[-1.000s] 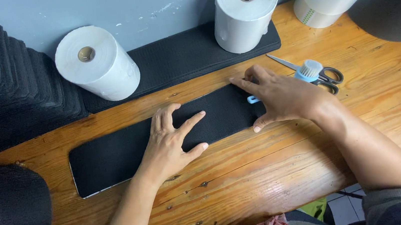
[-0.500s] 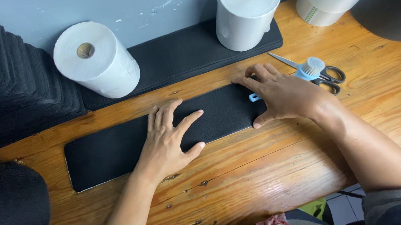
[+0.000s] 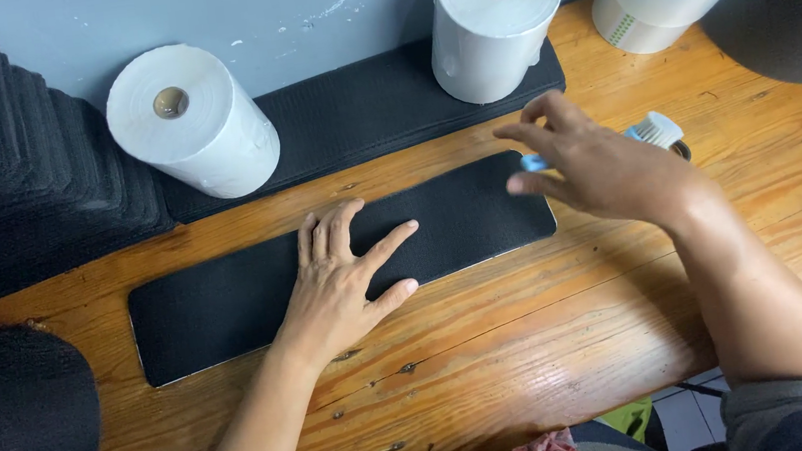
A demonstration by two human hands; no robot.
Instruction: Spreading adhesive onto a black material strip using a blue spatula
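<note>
Left hand (image 3: pixel 343 288) flat on textured black foam strip (image 3: pixel 229 306).

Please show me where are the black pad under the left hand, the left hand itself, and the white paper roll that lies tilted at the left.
black pad (image 3: pixel 220 312), head view, bare left part.
left hand (image 3: pixel 338 288), head view, back of hand.
white paper roll (image 3: pixel 210 136), head view, side wall.
</note>
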